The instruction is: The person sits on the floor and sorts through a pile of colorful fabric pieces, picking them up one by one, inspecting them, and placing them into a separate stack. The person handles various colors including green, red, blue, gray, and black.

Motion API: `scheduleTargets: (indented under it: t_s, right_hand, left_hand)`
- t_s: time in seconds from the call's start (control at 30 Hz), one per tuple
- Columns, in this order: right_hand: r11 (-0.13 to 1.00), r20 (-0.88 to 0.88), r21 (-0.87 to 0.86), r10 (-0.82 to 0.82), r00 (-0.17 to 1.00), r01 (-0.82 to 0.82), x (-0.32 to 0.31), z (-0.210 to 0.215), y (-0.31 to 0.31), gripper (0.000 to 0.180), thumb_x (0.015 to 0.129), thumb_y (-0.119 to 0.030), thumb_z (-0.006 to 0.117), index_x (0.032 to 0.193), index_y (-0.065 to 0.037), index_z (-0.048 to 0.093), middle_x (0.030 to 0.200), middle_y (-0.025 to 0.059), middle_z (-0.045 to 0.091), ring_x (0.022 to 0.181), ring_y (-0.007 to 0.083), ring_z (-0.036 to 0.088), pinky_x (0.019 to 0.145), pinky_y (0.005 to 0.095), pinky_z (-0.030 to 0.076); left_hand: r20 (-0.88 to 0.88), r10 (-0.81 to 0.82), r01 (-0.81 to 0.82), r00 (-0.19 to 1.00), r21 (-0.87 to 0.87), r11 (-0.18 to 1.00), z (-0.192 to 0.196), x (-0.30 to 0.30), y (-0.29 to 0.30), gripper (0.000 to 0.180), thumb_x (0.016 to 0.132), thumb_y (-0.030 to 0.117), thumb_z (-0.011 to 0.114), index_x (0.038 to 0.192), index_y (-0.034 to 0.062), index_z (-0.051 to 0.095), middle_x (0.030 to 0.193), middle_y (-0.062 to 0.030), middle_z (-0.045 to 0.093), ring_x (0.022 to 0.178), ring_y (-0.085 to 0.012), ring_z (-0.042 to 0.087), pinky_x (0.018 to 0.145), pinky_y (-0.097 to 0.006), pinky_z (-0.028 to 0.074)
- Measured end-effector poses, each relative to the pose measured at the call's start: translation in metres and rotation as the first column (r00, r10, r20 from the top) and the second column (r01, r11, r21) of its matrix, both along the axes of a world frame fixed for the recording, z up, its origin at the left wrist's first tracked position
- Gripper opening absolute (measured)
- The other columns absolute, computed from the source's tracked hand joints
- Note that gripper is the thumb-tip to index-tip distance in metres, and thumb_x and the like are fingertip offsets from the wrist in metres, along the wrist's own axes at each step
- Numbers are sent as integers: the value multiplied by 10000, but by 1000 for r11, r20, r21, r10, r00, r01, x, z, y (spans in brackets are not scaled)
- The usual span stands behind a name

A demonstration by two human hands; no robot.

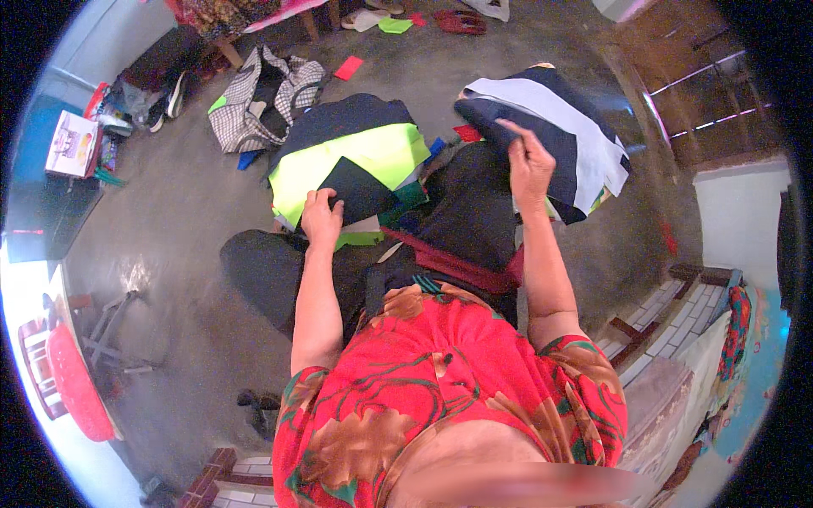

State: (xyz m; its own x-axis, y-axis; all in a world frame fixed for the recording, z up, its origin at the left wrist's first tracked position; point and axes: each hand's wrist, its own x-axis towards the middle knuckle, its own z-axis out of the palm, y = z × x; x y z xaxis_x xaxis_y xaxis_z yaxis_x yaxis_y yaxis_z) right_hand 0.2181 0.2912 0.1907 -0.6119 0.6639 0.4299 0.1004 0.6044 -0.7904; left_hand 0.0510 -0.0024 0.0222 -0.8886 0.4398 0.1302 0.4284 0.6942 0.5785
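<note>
In front of me lies a pile of cloth pieces with a bright yellow-green piece [292, 173] and dark cloth [351, 114] on it. My left hand [322, 222] is closed at the near edge of this pile, thumb and fingers pinching a black cloth piece [362, 191]. My right hand [532, 169] is over the near left side of a second pile, its index finger stretched out across the dark navy cloth [546, 127]; I see nothing held in it. A pale grey-white cloth strip [584, 161] lies along that second pile. Black cloth [470, 207] covers the space between my hands.
A checked cloth bag [254, 110] slumps on the grey floor beyond the left pile. Red scraps [348, 68] and green scraps [395, 26] lie farther off. Shoes [176, 95] and a white box [71, 144] are at the left. A red chair [78, 385] stands lower left.
</note>
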Motion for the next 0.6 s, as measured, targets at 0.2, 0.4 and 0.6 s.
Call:
scheduleTargets:
  t_s: [0.2, 0.4, 0.6]
  right_hand:
    - [947, -97, -286, 123, 988, -146, -10, -69, -28, 167, 876, -56, 532, 1003, -36, 637, 678, -58, 495, 630, 24, 411, 561, 197, 370]
    - [917, -95, -344, 180, 979, -202, -9, -82, -31, 170, 916, -74, 495, 998, 0, 623, 805, -64, 551, 711, 38, 452, 645, 187, 381]
    - [945, -158, -188, 239, 958, -267, -6, -71, -38, 206, 895, -17, 465, 1009, -11, 636, 903, -3, 641, 735, 30, 507, 658, 183, 410]
  left_hand:
    - [80, 38, -52, 996, 176, 983, 28, 5, 6, 192, 750, 163, 678, 914, 101, 599, 899, -77, 528, 787, -253, 574, 694, -365, 468]
    - [348, -252, 67, 903, 465, 883, 70, 20, 39, 297, 836, 276, 628, 990, 22, 633, 936, -85, 602, 820, -159, 579, 754, -287, 463]
    - [588, -497, 90, 639, 584, 807, 76, 29, 90, 558, 842, 401, 599, 1179, -39, 536, 1162, -150, 569, 1059, -207, 542, 913, -301, 405]
